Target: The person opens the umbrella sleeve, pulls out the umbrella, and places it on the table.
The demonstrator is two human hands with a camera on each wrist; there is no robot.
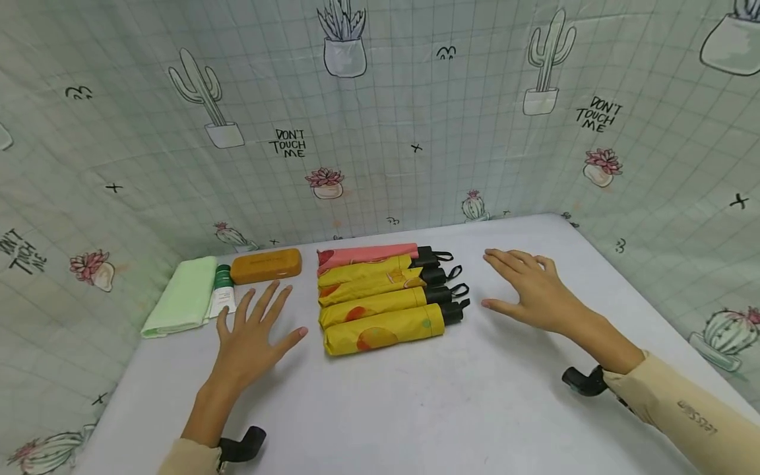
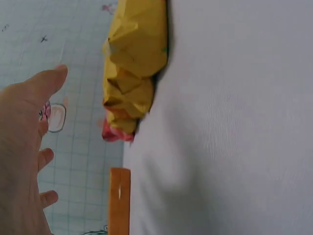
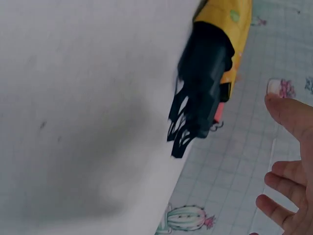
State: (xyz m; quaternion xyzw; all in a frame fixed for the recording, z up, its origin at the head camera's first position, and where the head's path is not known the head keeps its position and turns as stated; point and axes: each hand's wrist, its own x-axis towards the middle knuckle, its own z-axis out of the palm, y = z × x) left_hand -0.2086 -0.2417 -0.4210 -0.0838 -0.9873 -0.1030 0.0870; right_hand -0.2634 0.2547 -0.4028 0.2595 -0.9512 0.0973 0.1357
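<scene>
Several folded umbrellas lie side by side in the middle of the table, their black handles with wrist loops pointing right. The nearest yellow umbrella (image 1: 386, 331) has fruit prints, and a pink umbrella (image 1: 368, 254) lies at the back of the row. My left hand (image 1: 249, 343) hovers left of the row with fingers spread, holding nothing. To the right of the handles (image 3: 205, 73), my right hand (image 1: 534, 297) is held over the table, fingers extended and nothing in it.
Beyond my left hand are an orange-brown case (image 1: 266, 266), a white tube with a green cap (image 1: 223, 290) and a folded pale green cloth (image 1: 181, 297). A patterned curtain (image 1: 380, 132) surrounds the white table (image 1: 415, 409) at the back and sides.
</scene>
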